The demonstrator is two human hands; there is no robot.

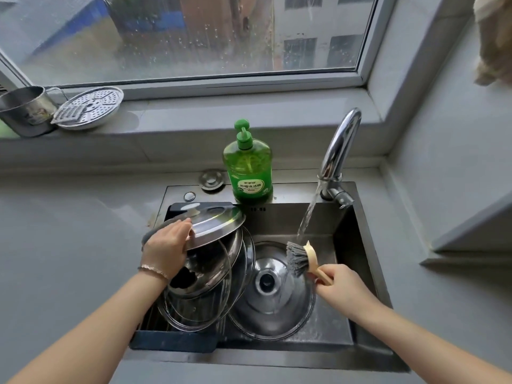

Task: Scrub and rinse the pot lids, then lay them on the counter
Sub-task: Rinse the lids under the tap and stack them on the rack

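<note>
Left hand point(166, 246) grips rim of steel lid point(214, 225), fingers curled over edge. Right hand point(342, 285) clasps dish brush point(300, 259) handle, bristles under faucet stream point(306, 217).

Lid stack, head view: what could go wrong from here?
1. The left hand holds the top steel lid only by its rim, tilted over the leaning lids; it could slip and knock them down.
2. Water runs onto the brush in the right hand; it may splash beyond the sink.
</note>
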